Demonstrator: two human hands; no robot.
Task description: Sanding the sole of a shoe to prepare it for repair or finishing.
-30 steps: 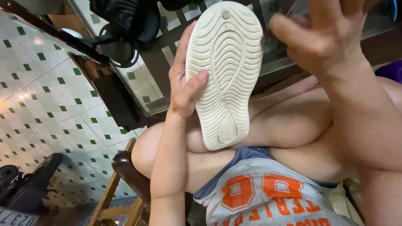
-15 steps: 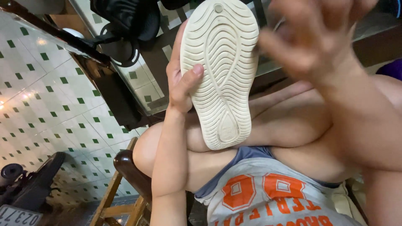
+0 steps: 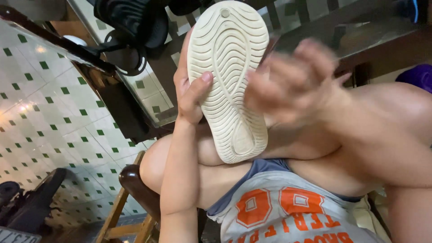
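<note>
— Cream-white rubber fills the middle of the view: the ridged sole of a shoe (image 3: 228,81), turned up toward the camera, heel end low over the person's lap.

— Who holds it?

— The left hand (image 3: 189,92) grips it along its left edge, thumb pressed on the tread and the fingers hidden behind the shoe. The right hand (image 3: 292,83) hangs just beside the sole's right edge, fingers spread and loose, holding nothing; it is blurred, so whether it touches the rubber cannot be told.

— What lies around them?

— Below the shoe are the person's bare knees (image 3: 155,164) and a grey shirt with orange lettering (image 3: 288,211). A dark wooden chair (image 3: 135,189) shows under the left thigh, with lighter wooden legs beneath it. Above and to the left, a black shoe (image 3: 135,22) and black cords rest on a glass-topped table (image 3: 157,85) with a dark frame.

— Does anything block the view?

— The upturned sole hides most of the left hand's fingers, and the right forearm (image 3: 382,144) crosses in front of the right side of the lap.

— And the room?

— White floor tiles with small green squares (image 3: 49,103) spread across the left, with a light glaring on them. A dark, rounded object (image 3: 31,204) stands at the lower left corner, too cut off to identify. A patch of purple (image 3: 416,76) shows at the right edge.
</note>
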